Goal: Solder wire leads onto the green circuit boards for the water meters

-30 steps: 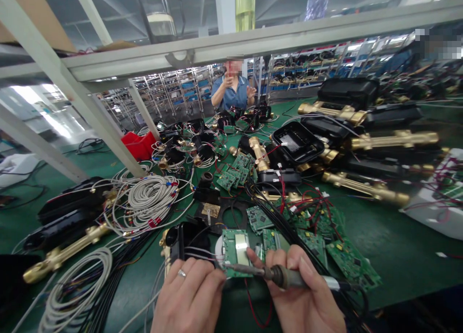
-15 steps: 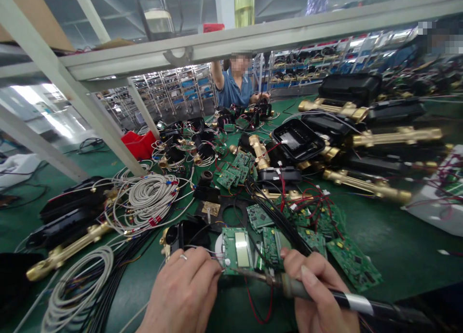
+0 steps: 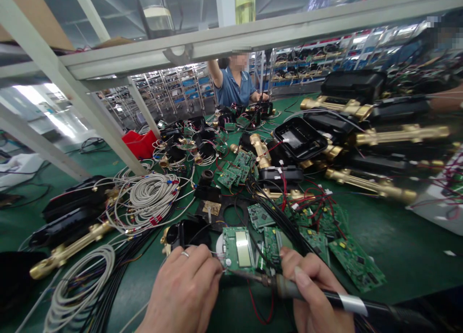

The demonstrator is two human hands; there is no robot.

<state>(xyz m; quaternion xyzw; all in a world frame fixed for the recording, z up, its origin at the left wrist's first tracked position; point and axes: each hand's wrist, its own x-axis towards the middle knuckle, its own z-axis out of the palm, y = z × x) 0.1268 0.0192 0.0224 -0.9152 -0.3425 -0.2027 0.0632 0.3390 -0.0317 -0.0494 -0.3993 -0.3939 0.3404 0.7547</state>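
My right hand [image 3: 311, 287] grips a soldering iron [image 3: 289, 288] like a pen, its tip pointing left at the lower left corner of a green circuit board [image 3: 231, 241] with a small display [image 3: 244, 249]. At that board's left edge my left hand [image 3: 186, 285], a ring on one finger, is closed in a pinch. Thin wires run into its fingertips, though the exact grip is hidden. Just behind it lies a black meter housing [image 3: 190, 234] with a brass end. Whether the iron's tip touches the board or a wire, I cannot tell.
Coiled grey cables [image 3: 152, 193] and brass-bodied meters [image 3: 68, 251] lie to the left. More circuit boards [image 3: 356, 260] and a bundle of black cables [image 3: 280, 217] are at right. A metal shelf beam [image 3: 231, 44] crosses overhead. Across the bench sits a person [image 3: 235, 85] in blue.
My right hand has shifted from a loose hold to a pen-like grip, with the soldering iron now lower and tilted. My left hand stays by the board. The person opposite has raised an arm.
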